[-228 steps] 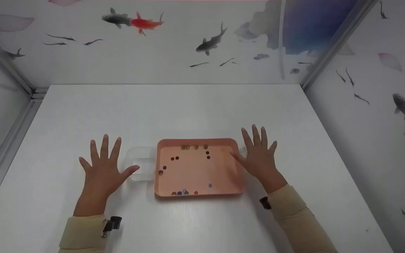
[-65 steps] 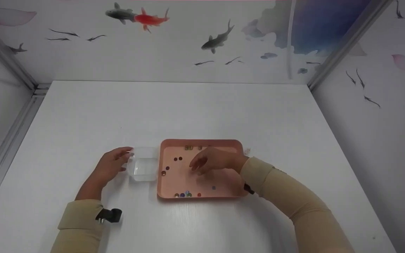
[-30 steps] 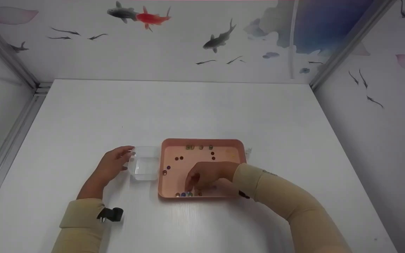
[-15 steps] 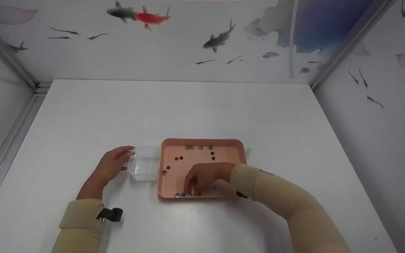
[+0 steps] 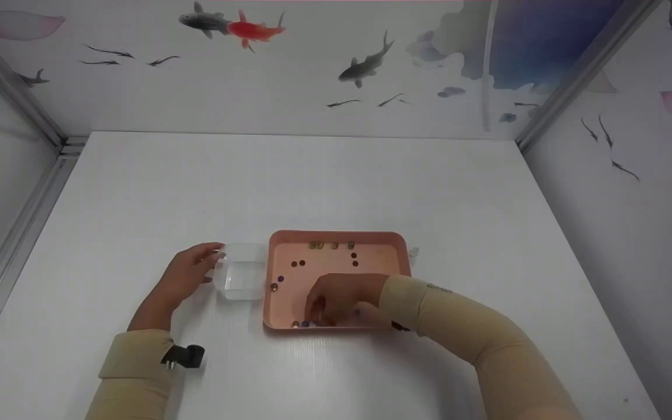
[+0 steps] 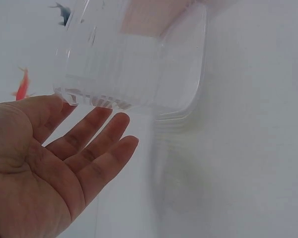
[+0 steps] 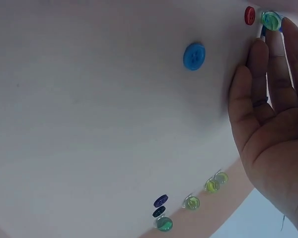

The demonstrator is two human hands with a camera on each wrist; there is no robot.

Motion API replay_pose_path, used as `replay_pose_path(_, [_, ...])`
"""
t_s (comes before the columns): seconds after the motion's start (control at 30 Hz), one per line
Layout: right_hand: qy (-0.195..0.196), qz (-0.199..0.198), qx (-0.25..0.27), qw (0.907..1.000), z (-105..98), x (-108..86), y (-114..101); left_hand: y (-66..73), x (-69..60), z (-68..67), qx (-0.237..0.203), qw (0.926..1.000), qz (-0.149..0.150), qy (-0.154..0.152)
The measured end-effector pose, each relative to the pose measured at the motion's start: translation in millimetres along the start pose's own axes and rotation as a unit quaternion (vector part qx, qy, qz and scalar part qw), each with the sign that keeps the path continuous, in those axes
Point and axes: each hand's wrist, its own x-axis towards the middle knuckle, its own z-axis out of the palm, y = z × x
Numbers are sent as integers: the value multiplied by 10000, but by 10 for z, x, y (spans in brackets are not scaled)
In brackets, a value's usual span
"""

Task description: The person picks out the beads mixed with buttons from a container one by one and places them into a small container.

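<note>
The right hand [image 5: 339, 296] pinches a blue-green glass marble [image 7: 271, 21] along the near side of the salmon-pink rectangular tray [image 5: 295, 300]. Over on the left, the left hand [image 5: 184, 275], fingers loosely spread, touches a clear plastic container [image 5: 244, 252].

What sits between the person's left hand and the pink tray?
A clear container, with the left hand at one side and the tray at the other; the head view shows this.
</note>
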Motion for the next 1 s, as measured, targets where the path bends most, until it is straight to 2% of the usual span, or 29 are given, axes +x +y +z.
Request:
replay_pose_path(0.3, [93,-214,20,9997,25,-13,28,25,-6,5,111,9999,34,7])
replay_pose_path(0.7, [151,-218,4,9996,37,-24,41,51,-11,25,92,9999,-32,35])
replay_pose_path(1.0, [109,-527,217,9983,-68,11,102,38,-12,13,44,10000,26,8])
